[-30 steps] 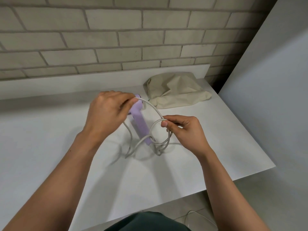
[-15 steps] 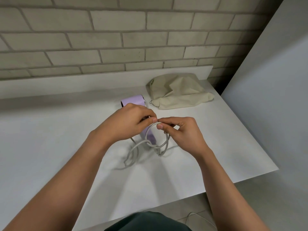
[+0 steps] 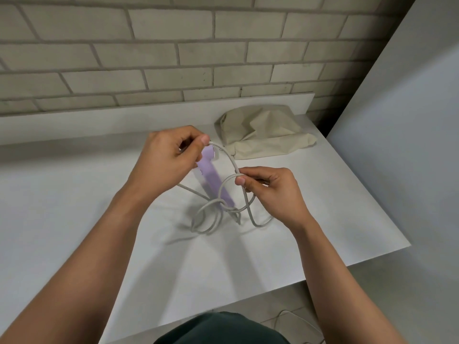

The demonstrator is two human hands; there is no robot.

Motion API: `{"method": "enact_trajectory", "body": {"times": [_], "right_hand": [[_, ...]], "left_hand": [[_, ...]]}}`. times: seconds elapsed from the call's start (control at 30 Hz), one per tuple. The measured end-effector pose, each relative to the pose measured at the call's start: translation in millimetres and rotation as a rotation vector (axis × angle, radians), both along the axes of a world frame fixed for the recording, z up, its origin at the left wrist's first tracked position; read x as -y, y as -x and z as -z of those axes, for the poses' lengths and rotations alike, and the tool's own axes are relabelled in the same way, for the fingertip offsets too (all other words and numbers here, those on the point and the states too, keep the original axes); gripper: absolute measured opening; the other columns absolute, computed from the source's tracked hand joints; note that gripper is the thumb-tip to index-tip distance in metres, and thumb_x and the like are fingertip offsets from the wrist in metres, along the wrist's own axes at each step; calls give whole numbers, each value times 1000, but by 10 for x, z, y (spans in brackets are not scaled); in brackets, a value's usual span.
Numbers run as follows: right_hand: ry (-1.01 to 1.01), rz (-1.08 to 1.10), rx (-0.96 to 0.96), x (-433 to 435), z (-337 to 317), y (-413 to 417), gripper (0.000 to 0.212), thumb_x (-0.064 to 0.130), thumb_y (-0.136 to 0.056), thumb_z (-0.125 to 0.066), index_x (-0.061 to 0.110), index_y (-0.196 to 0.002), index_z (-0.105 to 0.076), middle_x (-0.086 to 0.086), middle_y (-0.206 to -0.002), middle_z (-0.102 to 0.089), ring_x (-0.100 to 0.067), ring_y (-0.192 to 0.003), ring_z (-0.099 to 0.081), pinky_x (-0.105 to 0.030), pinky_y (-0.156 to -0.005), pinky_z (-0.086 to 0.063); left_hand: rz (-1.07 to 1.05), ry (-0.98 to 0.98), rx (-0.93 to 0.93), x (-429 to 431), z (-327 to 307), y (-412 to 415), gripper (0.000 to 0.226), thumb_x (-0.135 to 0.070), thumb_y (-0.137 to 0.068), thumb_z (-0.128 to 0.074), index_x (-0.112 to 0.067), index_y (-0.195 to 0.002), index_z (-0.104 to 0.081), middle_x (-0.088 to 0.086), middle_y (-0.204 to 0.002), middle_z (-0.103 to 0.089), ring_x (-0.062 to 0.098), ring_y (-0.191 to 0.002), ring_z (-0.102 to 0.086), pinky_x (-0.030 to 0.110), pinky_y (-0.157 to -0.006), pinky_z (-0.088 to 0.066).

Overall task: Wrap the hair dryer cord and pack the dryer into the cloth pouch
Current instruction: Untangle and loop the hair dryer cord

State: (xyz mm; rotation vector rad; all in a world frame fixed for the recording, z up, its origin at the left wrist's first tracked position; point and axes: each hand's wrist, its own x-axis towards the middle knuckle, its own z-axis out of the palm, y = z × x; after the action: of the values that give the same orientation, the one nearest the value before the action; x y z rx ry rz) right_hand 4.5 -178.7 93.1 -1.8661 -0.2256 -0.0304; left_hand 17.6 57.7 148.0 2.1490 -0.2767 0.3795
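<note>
A lilac hair dryer (image 3: 215, 181) lies on the white table (image 3: 74, 207), its handle pointing toward me and its head partly hidden behind my left hand (image 3: 169, 157). Its grey cord (image 3: 231, 160) arcs between my hands and falls in loose loops around the handle's end. My left hand pinches the cord above the dryer's head. My right hand (image 3: 270, 192) pinches a gathered loop of cord to the right of the handle. A beige cloth pouch (image 3: 263, 131) lies crumpled at the back right.
A brick wall (image 3: 173, 58) runs behind the table, with a low white ledge along it. A grey panel (image 3: 397, 145) stands to the right. The table's right and front edges are close. Another cable (image 3: 293, 321) lies on the floor below.
My left hand has drawn away from my right, up and to the left, pulling out a fresh arc of cord. My right hand keeps its loop in nearly the same place.
</note>
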Motion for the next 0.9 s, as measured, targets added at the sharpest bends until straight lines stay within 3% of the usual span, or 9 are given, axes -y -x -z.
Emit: {"method": "enact_trajectory", "body": {"times": [0.13, 0.27, 0.33, 0.47, 0.57, 0.67, 0.73, 0.83, 0.9], "right_hand": [[90, -30, 23, -14, 13, 24, 14, 20, -91, -78, 21, -104, -83, 16, -95, -79, -6, -89, -73, -24, -88, -55], [120, -37, 54, -59, -15, 53, 16, 21, -93, -77, 21, -107, -83, 16, -98, -79, -5, -89, -72, -25, -89, -55], [127, -33, 61, -65, -28, 73, 15, 21, -93, -76, 23, -107, -83, 17, -97, -79, -5, -89, -72, -24, -89, -55], [21, 47, 17, -34, -9, 102, 16, 18, -93, -77, 19, -108, -82, 14, -101, -80, -5, -96, -74, -28, -94, -57], [-44, 90, -37, -10, 27, 117, 19, 19, -92, -78, 18, -110, -82, 12, -100, -80, -4, -92, -74, -25, -88, -56], [-79, 114, -75, 26, 51, 148, 19, 18, -91, -79, 15, -109, -81, 10, -92, -80, -8, -76, -71, -15, -74, -51], [-81, 112, -90, 33, 48, 165, 17, 18, -91, -79, 16, -108, -82, 10, -93, -79, -12, -74, -71, -19, -71, -54], [-51, 100, -90, 28, 55, 170, 16, 18, -91, -78, 17, -107, -82, 9, -94, -80, -14, -73, -72, -25, -76, -59], [-40, 105, -93, 40, 64, 179, 17, 17, -92, -78, 17, -108, -82, 9, -92, -80, -12, -71, -72, -21, -73, -57]], "left_hand": [[140, -254, 40, -37, -16, -14, 23, -32, -100, -64, -25, -120, -74, -11, -94, -71, -3, -79, -61, 5, -74, -45], [261, -660, 19, 113, 12, -10, 30, -44, -103, -55, -33, -126, -69, -15, -107, -67, -1, -81, -45, 29, -72, -45], [265, -725, -34, 170, 37, -1, 27, -43, -105, -50, -35, -121, -70, -15, -106, -66, 4, -89, -51, 35, -72, -49], [176, -661, 60, 229, 147, 47, 29, -45, -106, -45, -34, -112, -71, -15, -103, -71, 15, -94, -62, 40, -69, -53], [80, -420, 108, 207, 230, 46, 26, -43, -105, -49, -28, -107, -70, -11, -87, -73, 20, -82, -67, 41, -68, -56], [-8, -116, 105, 172, 207, 17, 20, -36, -106, -54, -22, -104, -68, -13, -81, -73, 1, -70, -65, 25, -70, -53], [-78, -27, 88, 126, 195, 9, 17, -31, -106, -56, -19, -104, -67, -10, -81, -74, -6, -64, -60, 9, -62, -41], [-51, -61, -28, 1, 249, -18, 11, -28, -107, -53, -24, -105, -63, -5, -82, -74, -3, -59, -61, 8, -59, -40], [18, -199, -79, -97, 302, -48, 16, -28, -107, -50, -32, -116, -63, -9, -92, -73, 4, -66, -65, 18, -68, -49]]}}
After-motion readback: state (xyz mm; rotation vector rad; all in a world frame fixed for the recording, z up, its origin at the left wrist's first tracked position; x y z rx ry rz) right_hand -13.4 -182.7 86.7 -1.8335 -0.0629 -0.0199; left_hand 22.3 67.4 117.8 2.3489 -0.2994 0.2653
